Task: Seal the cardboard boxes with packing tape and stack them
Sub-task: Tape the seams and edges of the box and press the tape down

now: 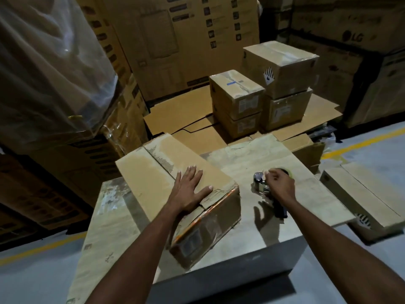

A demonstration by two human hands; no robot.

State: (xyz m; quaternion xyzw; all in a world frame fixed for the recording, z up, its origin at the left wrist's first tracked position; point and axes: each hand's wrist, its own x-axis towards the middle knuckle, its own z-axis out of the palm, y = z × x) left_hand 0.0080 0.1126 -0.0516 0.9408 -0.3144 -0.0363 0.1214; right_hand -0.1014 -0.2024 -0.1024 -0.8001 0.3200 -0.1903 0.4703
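A cardboard box (153,172) lies on a low work surface (285,172) covered with flattened cardboard. Its top flaps are closed and its near side is wrapped in clear tape. My left hand (190,189) rests flat on the box's top near the front corner, fingers spread. To the right, a tape dispenser (260,183) with a dark handle stands on the surface. My right hand (279,185) is on top of it, fingers curled over the tape roll end; the roll is mostly hidden by the hand.
Two stacks of sealed boxes (236,91) (282,64) stand behind on flattened cardboard. Another box (361,194) sits on the floor at the right. Tall cartons and a plastic-wrapped pallet (43,62) wall in the left and back. Yellow floor lines (361,143) run along the grey floor.
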